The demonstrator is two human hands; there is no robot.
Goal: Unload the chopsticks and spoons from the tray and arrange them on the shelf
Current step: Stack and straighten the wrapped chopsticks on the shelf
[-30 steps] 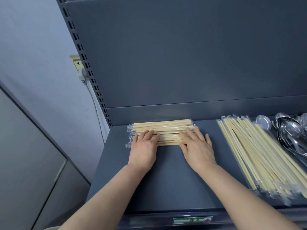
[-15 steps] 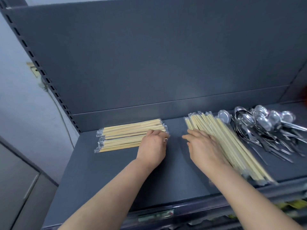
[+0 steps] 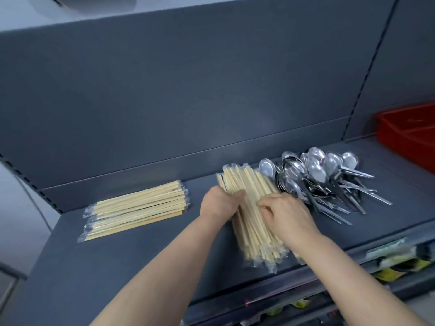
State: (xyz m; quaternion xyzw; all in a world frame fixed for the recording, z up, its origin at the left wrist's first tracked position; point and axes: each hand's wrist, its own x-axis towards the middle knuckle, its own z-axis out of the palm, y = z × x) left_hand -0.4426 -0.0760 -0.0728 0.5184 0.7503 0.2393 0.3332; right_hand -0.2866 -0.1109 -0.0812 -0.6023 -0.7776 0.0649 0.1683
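**Risk log: splitting the loose chopstick pile**

Logged left hand (image 3: 220, 203) curled round the left edge of the loose chopstick pile (image 3: 249, 222). Logged right hand (image 3: 288, 214) with fingers bent down into the same pile from the right, apparently pinching off some wrapped pairs; cannot tell how many. Found pile lying front-to-back on the shelf (image 3: 141, 267), near ends just beside the front lip, far ends just beside the spoon heap (image 3: 324, 180), perhaps touching. Found arranged chopstick row (image 3: 136, 208) well apart to the left, laid crosswise near the back panel (image 3: 211, 90). Spotted red tray (image 3: 409, 128) at far right on the shelf; inside not visible, so cannot confirm emptied.

Risks, as judged:
1. Slick film wrappers: expect slide-out and fanning if gripped only mid-length or lifted tilted.
2. Near ends close to the lip: likely to tip over onto the packets below (image 3: 388, 271) if dragged forward.
3. Far ends by the spoon bowls: may snag and tug the heap, sending spoons skidding.
4. Uneven split: would leave stragglers crossed, needing re-squaring.
5. Set-down on the left: could knock the tidy row out of line if dropped rather than placed.

Mitigation: keep level, lift clear before turning, set down beside the row, not on it.
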